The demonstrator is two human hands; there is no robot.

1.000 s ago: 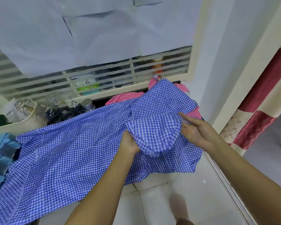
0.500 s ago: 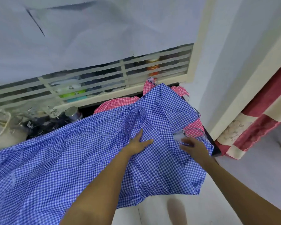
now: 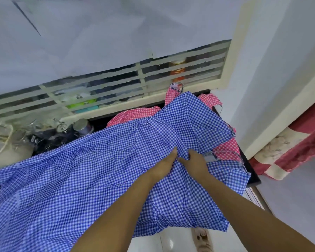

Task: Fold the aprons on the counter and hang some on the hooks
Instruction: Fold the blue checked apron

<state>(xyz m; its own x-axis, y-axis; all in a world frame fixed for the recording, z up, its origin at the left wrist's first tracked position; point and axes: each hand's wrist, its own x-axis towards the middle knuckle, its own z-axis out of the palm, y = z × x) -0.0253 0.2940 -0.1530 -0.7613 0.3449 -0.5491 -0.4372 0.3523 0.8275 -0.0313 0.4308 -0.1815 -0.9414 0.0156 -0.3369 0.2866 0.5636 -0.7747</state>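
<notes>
A blue gingham apron (image 3: 91, 175) lies spread over the dark counter (image 3: 251, 171), its front part hanging off the near edge. Under it at the back right lies a red gingham apron (image 3: 225, 148), showing at several spots. My left hand (image 3: 166, 163) rests on the blue cloth near its middle, fingers pointing away from me. My right hand (image 3: 194, 160) is right beside it, fingers curled round a raised fold of the blue apron. No hooks are in view.
A barred window (image 3: 116, 88) covered with white paper runs behind the counter. Glass jars, a metal tin (image 3: 82, 126) and a cream basket (image 3: 5, 148) crowd the counter's back left. A white wall and a red-and-cream curtain (image 3: 289, 150) stand at the right.
The bunched part of the blue apron has been laid flat. My right hand moved left, next to my left hand, and now grips a fold of the cloth.
</notes>
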